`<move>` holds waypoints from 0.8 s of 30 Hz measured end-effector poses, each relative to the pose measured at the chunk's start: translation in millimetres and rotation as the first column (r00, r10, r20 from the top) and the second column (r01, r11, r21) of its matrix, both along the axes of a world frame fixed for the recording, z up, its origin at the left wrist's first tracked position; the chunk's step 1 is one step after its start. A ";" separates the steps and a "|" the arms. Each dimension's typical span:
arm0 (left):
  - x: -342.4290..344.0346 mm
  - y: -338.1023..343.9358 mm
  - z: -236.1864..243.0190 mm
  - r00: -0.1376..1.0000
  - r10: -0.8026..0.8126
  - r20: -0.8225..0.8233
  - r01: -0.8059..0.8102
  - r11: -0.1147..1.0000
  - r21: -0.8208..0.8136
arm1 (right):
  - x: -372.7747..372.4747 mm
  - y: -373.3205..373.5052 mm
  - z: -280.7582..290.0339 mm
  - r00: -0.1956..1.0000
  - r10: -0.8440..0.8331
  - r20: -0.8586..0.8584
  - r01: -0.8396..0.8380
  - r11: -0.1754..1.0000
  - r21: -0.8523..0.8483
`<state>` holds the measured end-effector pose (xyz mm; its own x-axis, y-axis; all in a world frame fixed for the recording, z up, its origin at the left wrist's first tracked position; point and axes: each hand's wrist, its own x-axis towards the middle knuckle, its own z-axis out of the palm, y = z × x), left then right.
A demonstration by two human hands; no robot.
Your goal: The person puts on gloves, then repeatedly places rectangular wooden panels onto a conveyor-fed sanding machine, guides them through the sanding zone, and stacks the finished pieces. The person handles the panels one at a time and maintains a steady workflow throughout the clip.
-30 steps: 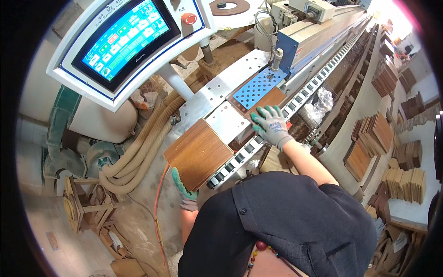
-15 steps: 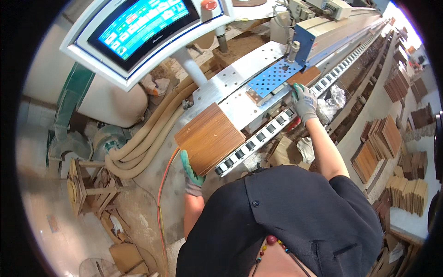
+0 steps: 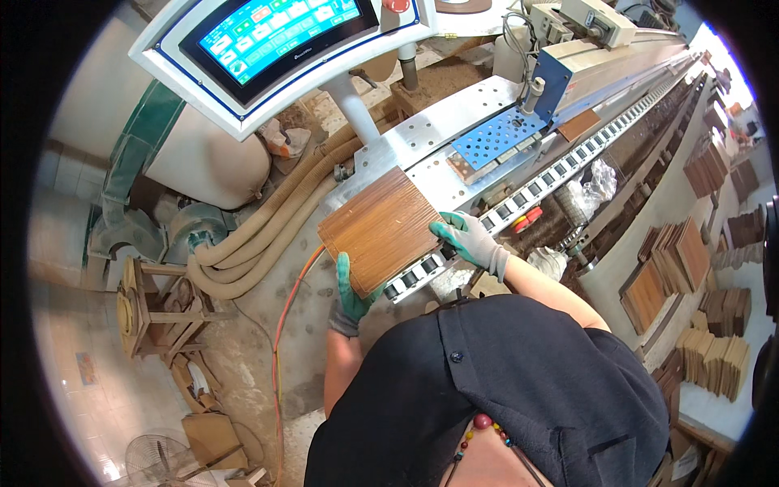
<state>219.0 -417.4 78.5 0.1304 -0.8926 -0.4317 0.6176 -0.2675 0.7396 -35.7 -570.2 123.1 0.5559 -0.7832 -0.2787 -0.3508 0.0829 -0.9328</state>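
A stack of brown wooden boards [image 3: 380, 231] lies on the near end of the metal machine table, partly over the roller track. My left hand [image 3: 355, 296], in a green and grey glove, holds the stack's near left corner, with fingers along its edge. At the right corner, my gloved right hand [image 3: 466, 238] grips the boards' edge. How many boards it has hold of cannot be made out. Farther along, a single wooden board [image 3: 578, 124] sits beside the blue perforated plate [image 3: 499, 138], at the machine's blue housing [image 3: 550, 81].
A roller track [image 3: 552, 174] runs along the machine to the far right. At upper left stands a control panel with a lit screen [image 3: 280, 36]. Thick beige hoses [image 3: 268, 227] and an orange cable [image 3: 286, 325] lie at left. Stacked boards [image 3: 669, 260] stand on the right.
My right hand has come back from the board by the blue plate to the stack's right corner. That board has slid farther along the machine. My left hand stays at the stack.
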 end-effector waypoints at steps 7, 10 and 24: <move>9.4 2.5 -2.6 0.996 -0.092 0.019 0.093 0.995 -0.035 | -58.9 -22.0 -31.4 0.720 -0.318 0.616 -0.086 0.840 0.535; 13.7 4.5 -1.2 0.995 -0.102 -0.011 0.103 0.994 0.044 | -96.2 -34.1 -44.2 0.734 -0.414 0.539 0.019 0.805 0.592; 10.2 3.1 -37.3 0.976 0.111 0.188 -0.094 0.991 -0.098 | -103.3 -102.2 -67.8 0.880 -0.443 0.172 0.466 0.875 -0.130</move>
<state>229.2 -414.2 41.2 0.2957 -0.9037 -0.3096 0.4822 -0.1385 0.8650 -139.0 -672.4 55.3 0.1502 -0.9859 -0.0743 -0.1833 0.0461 -0.9820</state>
